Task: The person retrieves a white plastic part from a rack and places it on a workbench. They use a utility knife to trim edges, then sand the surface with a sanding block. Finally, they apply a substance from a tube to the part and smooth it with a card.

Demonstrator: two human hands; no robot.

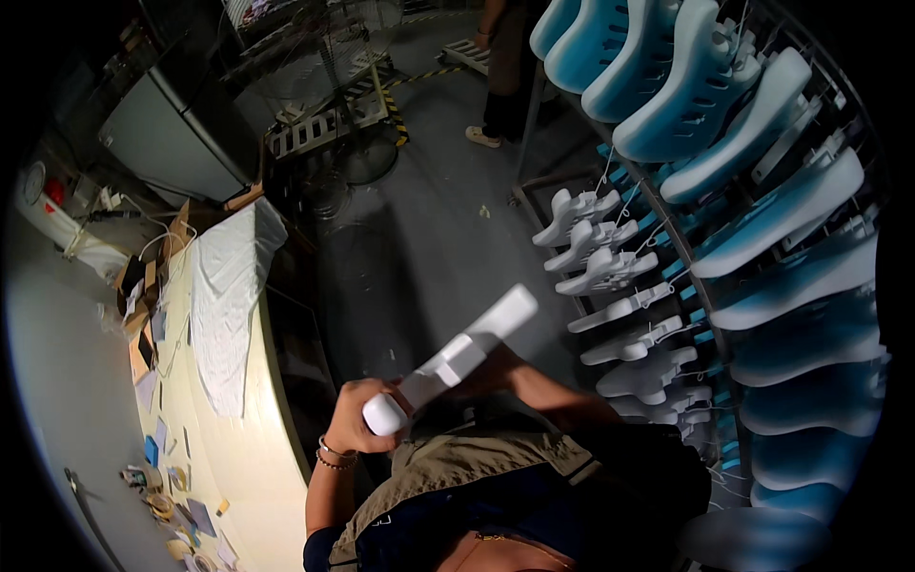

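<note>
A long white moulded part (457,360) with a raised block near its middle slants in front of my body, its far end up to the right. My left hand (358,416), with bracelets at the wrist, is closed round its near end beside a rounded white knob. Behind the part's middle, my right hand (488,374) is up against it; its fingers are mostly hidden, so their grip does not show.
To the right, a rack (672,224) carries several hanging white parts (610,310) and large blue-and-white shells (681,105). A cream worktable (257,458) with a white cloth (227,305) runs along my left. Ahead are a standing fan (367,157), a grey cabinet (172,138) and another person (503,95).
</note>
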